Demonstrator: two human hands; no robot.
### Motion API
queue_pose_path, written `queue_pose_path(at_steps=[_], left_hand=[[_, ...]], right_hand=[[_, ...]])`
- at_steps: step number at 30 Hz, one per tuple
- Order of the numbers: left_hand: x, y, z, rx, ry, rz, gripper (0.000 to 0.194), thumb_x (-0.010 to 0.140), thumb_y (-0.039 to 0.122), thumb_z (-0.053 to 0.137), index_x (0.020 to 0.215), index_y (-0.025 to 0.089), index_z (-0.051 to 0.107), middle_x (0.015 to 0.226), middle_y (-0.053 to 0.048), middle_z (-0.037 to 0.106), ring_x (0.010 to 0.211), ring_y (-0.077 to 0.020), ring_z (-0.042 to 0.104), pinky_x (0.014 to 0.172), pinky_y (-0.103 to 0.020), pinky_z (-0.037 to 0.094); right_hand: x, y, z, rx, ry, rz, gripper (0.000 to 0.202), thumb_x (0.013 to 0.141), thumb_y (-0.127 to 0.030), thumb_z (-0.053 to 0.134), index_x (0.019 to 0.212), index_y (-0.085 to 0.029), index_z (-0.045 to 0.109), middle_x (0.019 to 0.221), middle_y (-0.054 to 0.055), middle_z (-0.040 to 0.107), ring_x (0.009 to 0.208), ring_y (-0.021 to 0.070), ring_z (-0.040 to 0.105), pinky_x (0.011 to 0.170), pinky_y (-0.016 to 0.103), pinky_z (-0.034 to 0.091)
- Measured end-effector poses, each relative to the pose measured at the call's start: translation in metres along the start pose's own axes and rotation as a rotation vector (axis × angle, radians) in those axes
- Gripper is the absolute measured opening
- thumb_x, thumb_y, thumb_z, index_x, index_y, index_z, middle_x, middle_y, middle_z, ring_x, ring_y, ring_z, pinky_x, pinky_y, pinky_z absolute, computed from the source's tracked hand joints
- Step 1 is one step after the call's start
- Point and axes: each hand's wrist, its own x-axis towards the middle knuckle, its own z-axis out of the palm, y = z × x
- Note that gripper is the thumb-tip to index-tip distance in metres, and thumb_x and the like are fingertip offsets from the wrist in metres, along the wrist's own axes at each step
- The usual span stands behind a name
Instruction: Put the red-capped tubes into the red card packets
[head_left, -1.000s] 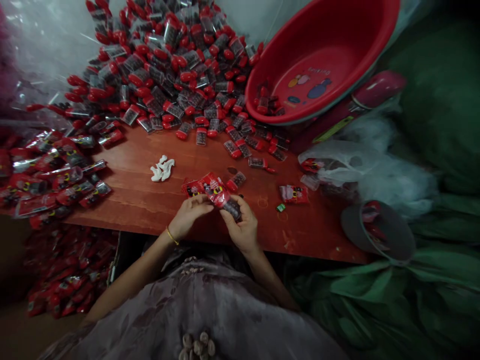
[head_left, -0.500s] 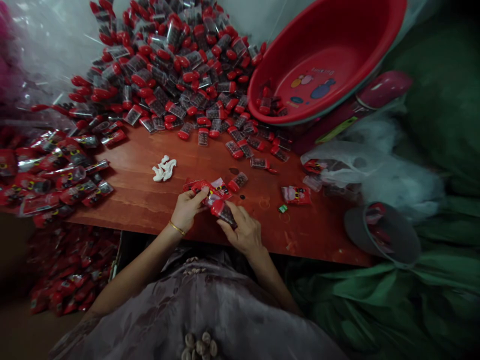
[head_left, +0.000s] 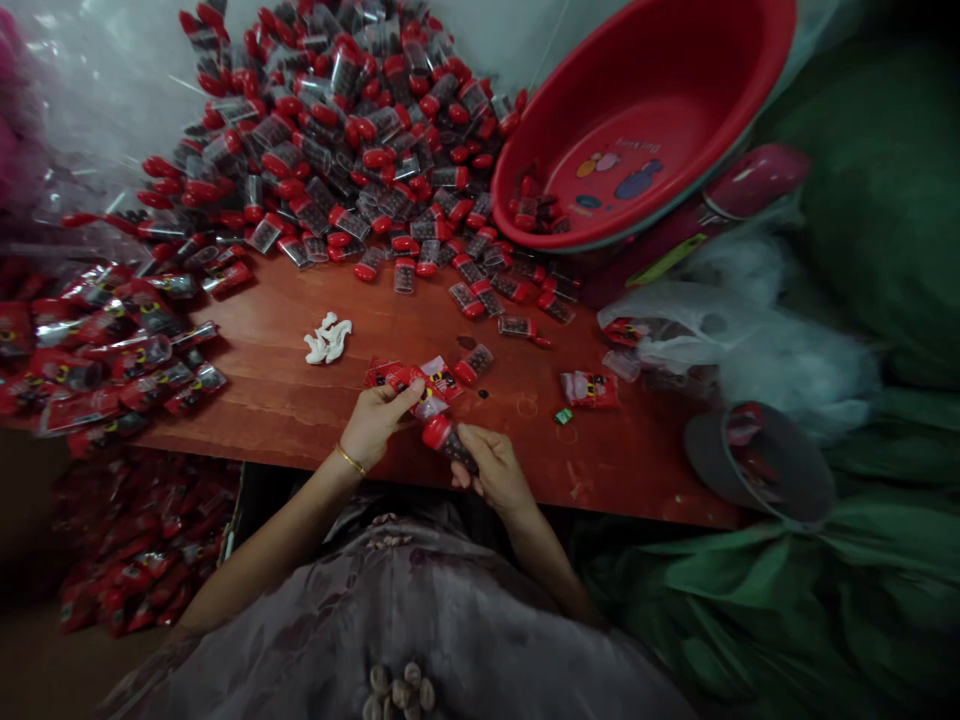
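My left hand (head_left: 372,424) is closed on a small red printed packet (head_left: 430,406), pinching it between thumb and fingers. In my right hand (head_left: 498,468) is a clear tube (head_left: 454,448) with a red cap and dark contents, tilted so its cap points at the packet's near end. Whether cap and packet touch I cannot tell. More red packets (head_left: 441,374) lie flat just beyond my left fingers. Close by, another capped tube (head_left: 474,364) rests on the wooden table (head_left: 270,405).
A large heap of red-capped tubes (head_left: 360,150) covers the back. Filled packets (head_left: 120,350) are piled at left. A red basin (head_left: 675,90) leans at back right, above a grey container (head_left: 739,465). White pieces (head_left: 328,340) and a green sachet (head_left: 563,416) lie on the table.
My right hand has drawn slightly down and right, and its fingers now grip the tube nearer its lower end. The tube's red cap shows more plainly, a little away from my left hand.
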Motion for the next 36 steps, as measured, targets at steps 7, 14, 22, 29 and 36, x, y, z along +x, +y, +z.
queue_pose_path(at_steps=[7, 14, 22, 29, 36], left_hand=[[-0.001, -0.004, -0.006, 0.115, -0.115, 0.112, 0.040, 0.051, 0.044, 0.081, 0.071, 0.011, 0.071, 0.068, -0.002, 0.068, 0.060, -0.0114, 0.058, 0.064, -0.025, 0.050], [-0.004, -0.011, -0.002, 0.159, -0.115, 0.068, 0.043, 0.046, 0.045, 0.082, 0.068, 0.011, 0.070, 0.063, -0.002, 0.067, 0.055, -0.0102, 0.056, 0.057, -0.023, 0.048], [-0.010, -0.023, 0.008, -0.009, 0.050, 0.047, 0.047, 0.042, 0.047, 0.083, 0.068, 0.011, 0.069, 0.065, -0.002, 0.067, 0.056, -0.0095, 0.057, 0.056, -0.022, 0.049], [-0.010, -0.029, 0.008, 0.007, -0.094, 0.144, 0.039, 0.051, 0.045, 0.081, 0.064, 0.011, 0.067, 0.059, -0.001, 0.064, 0.051, -0.0079, 0.053, 0.053, -0.021, 0.045], [-0.017, -0.017, 0.009, 0.092, -0.259, 0.242, 0.036, 0.061, 0.047, 0.075, 0.062, 0.012, 0.064, 0.050, -0.001, 0.061, 0.047, -0.0114, 0.055, 0.052, -0.025, 0.046]], right_hand=[[0.005, 0.003, 0.001, 0.013, 0.025, -0.073, 0.045, 0.081, -0.059, 0.049, 0.064, -0.018, 0.055, 0.036, -0.008, 0.042, 0.029, 0.0049, 0.031, 0.034, 0.018, 0.025], [0.009, 0.002, 0.004, -0.082, 0.114, -0.274, 0.043, 0.088, -0.051, 0.044, 0.060, -0.019, 0.051, 0.041, -0.007, 0.043, 0.038, 0.0071, 0.040, 0.043, 0.020, 0.034], [0.013, 0.008, 0.024, -0.204, 0.382, -0.461, 0.032, 0.090, -0.043, 0.042, 0.072, -0.020, 0.054, 0.048, -0.006, 0.047, 0.044, 0.0091, 0.044, 0.048, 0.022, 0.037], [0.018, 0.009, 0.024, -0.108, 0.336, -0.457, 0.033, 0.090, -0.043, 0.044, 0.067, -0.020, 0.051, 0.048, -0.006, 0.045, 0.043, 0.0087, 0.042, 0.046, 0.022, 0.035], [0.020, 0.007, 0.030, 0.140, 0.284, -0.329, 0.040, 0.090, -0.053, 0.039, 0.067, -0.021, 0.046, 0.046, -0.008, 0.041, 0.039, 0.0073, 0.039, 0.038, 0.019, 0.032]])
